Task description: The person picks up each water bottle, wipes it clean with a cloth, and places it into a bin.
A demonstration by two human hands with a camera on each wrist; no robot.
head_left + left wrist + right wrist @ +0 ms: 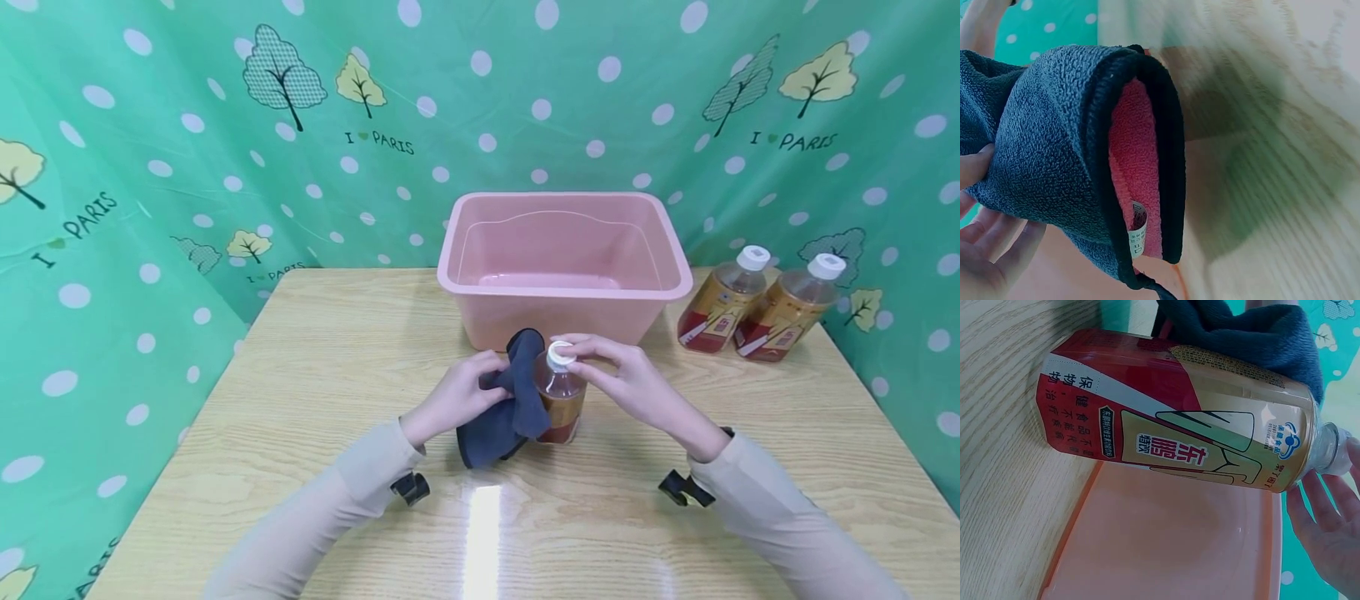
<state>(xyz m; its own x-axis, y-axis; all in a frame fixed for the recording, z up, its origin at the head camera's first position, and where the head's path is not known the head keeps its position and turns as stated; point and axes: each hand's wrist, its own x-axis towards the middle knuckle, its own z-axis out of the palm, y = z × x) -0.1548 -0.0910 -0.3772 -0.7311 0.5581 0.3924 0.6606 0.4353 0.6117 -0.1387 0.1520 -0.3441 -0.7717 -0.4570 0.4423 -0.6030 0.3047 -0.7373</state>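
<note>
My left hand [462,395] pinches a dark blue-grey towel [1054,131] with a black border, pink inside and a white tag, against the left side of a drink bottle [1172,419]. Thumb and fingers of my right hand [626,379] grip the bottle's white cap [561,357] from the right. The bottle stands on the table in front of the pink bin, its red and gold label facing the right wrist camera. In the head view the towel overlaps part of the label.
Behind the bottle is a pink plastic bin [570,312]. Two more capped bottles, one left [722,304] and one right [787,312], stand at the back right of the wooden table [337,358]. A green dotted curtain [420,142] hangs behind and at the sides.
</note>
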